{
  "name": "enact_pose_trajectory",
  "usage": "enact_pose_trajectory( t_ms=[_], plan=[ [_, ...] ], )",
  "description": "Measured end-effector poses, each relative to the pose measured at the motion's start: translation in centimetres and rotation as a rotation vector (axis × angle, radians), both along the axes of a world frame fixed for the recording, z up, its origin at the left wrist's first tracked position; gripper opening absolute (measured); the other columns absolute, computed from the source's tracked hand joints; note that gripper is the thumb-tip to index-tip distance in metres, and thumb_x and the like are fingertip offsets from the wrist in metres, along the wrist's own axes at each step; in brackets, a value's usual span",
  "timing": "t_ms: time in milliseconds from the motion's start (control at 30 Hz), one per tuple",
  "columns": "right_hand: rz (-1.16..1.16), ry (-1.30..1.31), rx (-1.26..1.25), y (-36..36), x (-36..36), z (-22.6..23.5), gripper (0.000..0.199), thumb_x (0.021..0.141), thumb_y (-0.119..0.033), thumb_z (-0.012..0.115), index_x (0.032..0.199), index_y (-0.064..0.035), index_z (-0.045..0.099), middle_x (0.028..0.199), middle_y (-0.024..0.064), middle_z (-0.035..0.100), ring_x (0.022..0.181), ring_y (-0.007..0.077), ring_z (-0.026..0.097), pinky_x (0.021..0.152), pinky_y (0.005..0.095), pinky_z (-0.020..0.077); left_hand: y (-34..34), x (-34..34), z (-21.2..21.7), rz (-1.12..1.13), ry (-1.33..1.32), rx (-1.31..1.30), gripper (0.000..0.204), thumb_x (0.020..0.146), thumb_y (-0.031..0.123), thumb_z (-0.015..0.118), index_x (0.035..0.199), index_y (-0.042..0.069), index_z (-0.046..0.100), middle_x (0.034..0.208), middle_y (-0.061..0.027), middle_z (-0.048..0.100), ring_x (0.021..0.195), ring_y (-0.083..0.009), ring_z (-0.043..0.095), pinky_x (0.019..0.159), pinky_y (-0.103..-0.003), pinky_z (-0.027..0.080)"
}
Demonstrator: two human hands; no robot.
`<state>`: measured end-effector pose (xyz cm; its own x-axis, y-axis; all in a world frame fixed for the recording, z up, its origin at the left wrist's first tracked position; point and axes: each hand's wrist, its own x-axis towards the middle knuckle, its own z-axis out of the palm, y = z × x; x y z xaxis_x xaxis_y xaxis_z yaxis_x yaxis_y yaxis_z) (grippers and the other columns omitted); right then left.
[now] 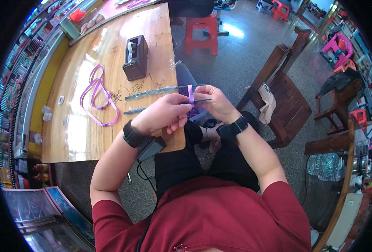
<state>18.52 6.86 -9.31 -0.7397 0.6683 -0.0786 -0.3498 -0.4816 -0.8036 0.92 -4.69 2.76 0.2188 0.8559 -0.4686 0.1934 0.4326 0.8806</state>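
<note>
nearside of the tape dispenser (136, 64), the left hand (168, 111) and right hand (218, 103) are grasping two thin rods (165, 90), purple ribbon (190, 93) looping around them!

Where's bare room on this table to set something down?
Bare patches: the wooden table beyond the tape dispenser, and between the purple strap and the near edge. Crowded: around the right edge, with green sticks, the left hand and the right hand.
</note>
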Motion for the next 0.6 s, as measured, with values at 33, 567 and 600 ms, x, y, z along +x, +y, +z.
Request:
enact_pose_trajectory(
  t_ms=[33, 567, 600],
  plan=[
    [0.019, 0.026, -0.017, -0.1, -0.2, 0.0, 0.016, 0.091, -0.011, 0.069, 0.103, -0.0040, 0.061, 0.098, 0.0057, 0.065, 0.089, 0.0152, 0.065, 0.081, 0.0305, 0.0538, 0.0, 0.0, -0.1, 0.002, -0.004, 0.001, 0.030, 0.099, 0.021, 0.052, 0.118, -0.002, 0.055, 0.063, 0.0012, 0.057, 0.044, -0.0053, 0.052, 0.039, -0.019, 0.042],
    [0.071, 0.017, -0.064, -0.5, -1.6, -0.8, 0.024, 0.097, -0.019, 0.060, 0.115, -0.0029, 0.059, 0.102, 0.0069, 0.067, 0.090, 0.0151, 0.066, 0.081, 0.0310, 0.0550, 0.0, 0.1, 0.0, -0.019, 0.044, 0.015, 0.032, 0.100, 0.022, 0.052, 0.123, 0.000, 0.054, 0.061, 0.0009, 0.055, 0.044, -0.0059, 0.049, 0.040, -0.019, 0.038],
    [0.091, 0.013, -0.052, -0.1, -1.5, -1.0, 0.025, 0.097, -0.020, 0.060, 0.115, -0.0031, 0.060, 0.102, 0.0067, 0.067, 0.090, 0.0149, 0.066, 0.080, 0.0303, 0.0549, 0.0, 0.2, 0.0, -0.020, 0.044, 0.016, 0.032, 0.100, 0.022, 0.052, 0.123, 0.000, 0.054, 0.061, 0.0009, 0.055, 0.044, -0.0059, 0.049, 0.040, -0.019, 0.038]
  ],
)
